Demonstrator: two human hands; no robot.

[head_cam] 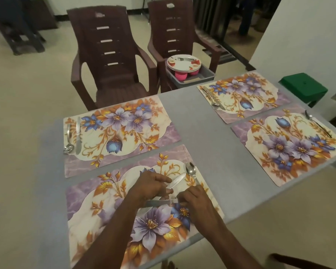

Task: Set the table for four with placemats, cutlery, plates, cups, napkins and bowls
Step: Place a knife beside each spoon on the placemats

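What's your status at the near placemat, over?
Left hand holds a knife; right hand grips another knife. Spoon already down. Nothing blocking.

Dim indoor light, soft and even, wide-angle view.

Grey table evenly lit, faint shadows only under the forearms. Small glints on the spoon and knife blade. Overall softness, slight motion blur at both hands. Far room top left dark and murky. Straight edges bow toward the frame borders; white wall at right brightest.
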